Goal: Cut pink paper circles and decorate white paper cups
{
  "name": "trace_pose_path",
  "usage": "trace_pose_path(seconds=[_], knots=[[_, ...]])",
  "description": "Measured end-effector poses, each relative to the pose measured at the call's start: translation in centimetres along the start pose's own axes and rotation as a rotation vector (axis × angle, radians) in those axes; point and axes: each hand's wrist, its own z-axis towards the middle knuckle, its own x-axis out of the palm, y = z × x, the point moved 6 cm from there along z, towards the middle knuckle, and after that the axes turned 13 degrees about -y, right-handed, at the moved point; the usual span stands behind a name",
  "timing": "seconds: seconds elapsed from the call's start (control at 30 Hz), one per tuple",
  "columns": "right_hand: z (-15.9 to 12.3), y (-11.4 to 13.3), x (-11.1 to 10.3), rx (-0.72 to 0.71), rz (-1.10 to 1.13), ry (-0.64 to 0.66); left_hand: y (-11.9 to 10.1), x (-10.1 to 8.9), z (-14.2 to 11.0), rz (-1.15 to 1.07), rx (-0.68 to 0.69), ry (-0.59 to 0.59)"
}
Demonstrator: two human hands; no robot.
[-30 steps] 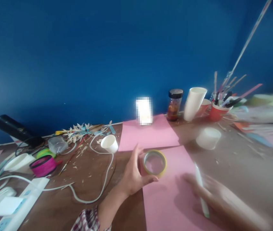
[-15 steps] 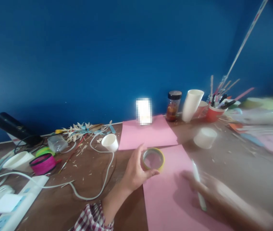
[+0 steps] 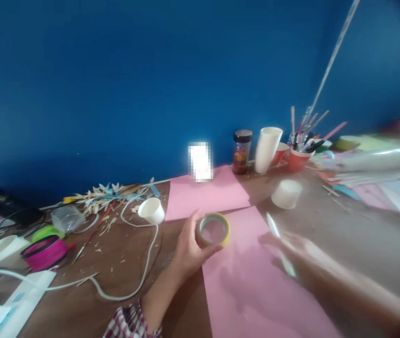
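My left hand (image 3: 190, 245) is closed around a roll of yellow tape (image 3: 227, 232), thumb in front and fingers behind. The roll is tilted so that its round opening faces me, over the upper left part of a pink paper sheet (image 3: 245, 295). Over the right side of that sheet, my right hand (image 3: 286, 244) grips a slim white pen-like stick (image 3: 273, 224). Motion blurs this hand and the stick, so the stick's exact kind is unclear. A second pink sheet (image 3: 207, 199) lies behind the first.
A white paper cup (image 3: 151, 211) lies left of the sheets, near a white cable (image 3: 148, 267) and a pink tape roll (image 3: 45, 256). To the right sits another white cup (image 3: 287, 194). A dark-lidded jar (image 3: 242, 155) and a red pen cup (image 3: 297, 160) stand along the blue wall.
The view has swung slightly right, so most things sit farther left. My right hand has lifted a little with the white stick. The tape roll remains in my left hand.
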Motion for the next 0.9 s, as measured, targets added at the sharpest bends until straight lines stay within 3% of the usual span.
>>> trace_pose_path(seconds=[0.03, 0.13, 0.23, 0.4, 0.9], knots=[[1.0, -0.4, -0.2, 0.106, 0.068, -0.033, 0.1, 0.0, 0.0, 0.008, -0.016, -0.004], [3.7, -2.3, -0.2, 0.443, 0.284, -0.31, 0.2, 0.0, 0.2, 0.023, -0.013, -0.012], [5.6, -3.4, 2.1, 0.512, 0.324, -0.382, 0.0, 0.1, 0.2, 0.019, 0.047, -0.014], [6.0, -4.1, 4.9, 0.544, 0.363, -0.357, -0.4, 0.1, 0.1, 0.043, 0.127, 0.0], [7.3, -3.2, 5.9, 0.375, 0.15, -0.256, -0.5, 0.2, 0.1, 0.081, 0.147, -0.008]])
